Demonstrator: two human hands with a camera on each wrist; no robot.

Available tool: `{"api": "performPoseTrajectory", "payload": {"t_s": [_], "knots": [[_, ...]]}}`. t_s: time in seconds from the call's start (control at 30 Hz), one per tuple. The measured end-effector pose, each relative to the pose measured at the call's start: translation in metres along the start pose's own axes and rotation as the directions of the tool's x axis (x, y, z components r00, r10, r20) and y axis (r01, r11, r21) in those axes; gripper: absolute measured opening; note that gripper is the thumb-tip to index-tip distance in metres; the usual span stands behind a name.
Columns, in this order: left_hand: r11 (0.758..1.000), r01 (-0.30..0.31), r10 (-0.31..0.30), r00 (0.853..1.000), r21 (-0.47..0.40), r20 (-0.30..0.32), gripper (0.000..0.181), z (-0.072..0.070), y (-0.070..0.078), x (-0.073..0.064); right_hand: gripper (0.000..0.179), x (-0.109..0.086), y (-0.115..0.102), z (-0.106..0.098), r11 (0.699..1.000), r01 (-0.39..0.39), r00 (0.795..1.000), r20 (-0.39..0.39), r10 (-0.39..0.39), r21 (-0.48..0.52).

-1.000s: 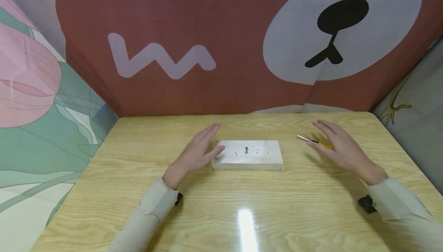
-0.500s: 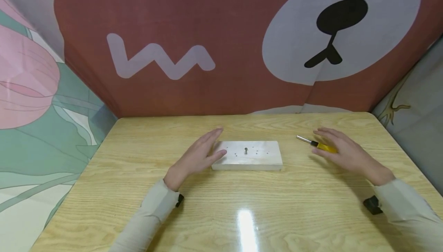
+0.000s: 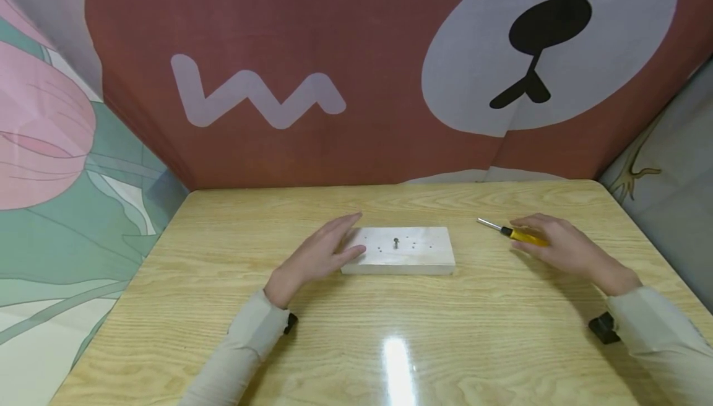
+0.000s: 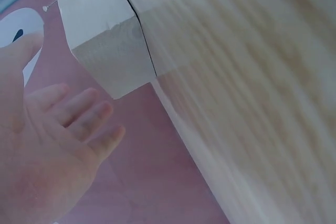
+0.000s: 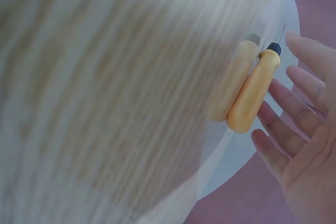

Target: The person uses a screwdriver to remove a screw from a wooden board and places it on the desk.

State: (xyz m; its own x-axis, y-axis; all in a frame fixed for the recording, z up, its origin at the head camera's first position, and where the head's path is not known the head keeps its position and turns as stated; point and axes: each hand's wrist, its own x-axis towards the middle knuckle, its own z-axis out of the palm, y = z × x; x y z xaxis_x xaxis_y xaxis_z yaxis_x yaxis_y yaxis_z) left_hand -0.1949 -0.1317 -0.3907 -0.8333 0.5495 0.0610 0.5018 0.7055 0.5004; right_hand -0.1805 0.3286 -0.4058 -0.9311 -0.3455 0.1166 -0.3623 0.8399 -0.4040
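Note:
A pale wooden block [image 3: 423, 257] lies flat on the table, with several small holes in its top. From its middle rises a small screw [image 3: 396, 242], whose head also shows over the block's edge in the left wrist view. My left hand [image 3: 314, 251] is beside the block's left end, fingers extended and thumb overlapping the corner in the head view. In the left wrist view the palm faces the block end [image 4: 118, 59], apart from it. A screwdriver [image 3: 529, 237] with a yellow handle and black collar lies to the right. My right hand [image 3: 574, 251] reaches around its handle [image 5: 252, 95], fingers loosely bent, not closed on it.
The wood-grain table [image 3: 468, 332] runs back to a red-brown printed curtain [image 3: 267, 152] with a bear's muzzle. Floral cloth [image 3: 128, 239] hangs at the left, grey cloth at the right. The screwdriver's shaft points left, toward the back of the table.
My right hand has drawn back to the right and down toward the screwdriver's handle, its fingers bending slightly. My left hand has shifted slightly right and lower. Block and screwdriver stay put.

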Motion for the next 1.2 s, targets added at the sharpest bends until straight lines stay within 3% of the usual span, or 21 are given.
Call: {"api": "performPoseTrajectory", "payload": {"t_s": [0.33,0.67,1.0,1.2], "knots": [[1.000,-0.006,0.007,0.999,-0.018,0.045,0.069,-0.0001,0.0019,-0.0013,0.039,0.0004,0.0065,0.0023,1.000,-0.015,1.000,0.005,0.015,-0.028],[0.998,-0.055,0.058,0.995,-0.037,0.079,0.066,0.0019,-0.0017,-0.0030,0.035,0.0030,0.0095,0.0037,0.998,-0.014,0.999,0.028,0.015,-0.063],[0.999,0.001,0.004,0.995,-0.044,0.100,0.063,-0.0020,-0.0009,-0.0067,0.034,0.0030,0.0088,0.0024,0.998,-0.027,0.999,0.044,0.030,-0.059],[0.999,0.004,0.001,0.994,-0.053,0.110,0.061,-0.0045,-0.0036,-0.0065,0.034,0.0034,0.0097,0.0016,0.998,-0.034,0.998,0.051,0.037,-0.057]]}}
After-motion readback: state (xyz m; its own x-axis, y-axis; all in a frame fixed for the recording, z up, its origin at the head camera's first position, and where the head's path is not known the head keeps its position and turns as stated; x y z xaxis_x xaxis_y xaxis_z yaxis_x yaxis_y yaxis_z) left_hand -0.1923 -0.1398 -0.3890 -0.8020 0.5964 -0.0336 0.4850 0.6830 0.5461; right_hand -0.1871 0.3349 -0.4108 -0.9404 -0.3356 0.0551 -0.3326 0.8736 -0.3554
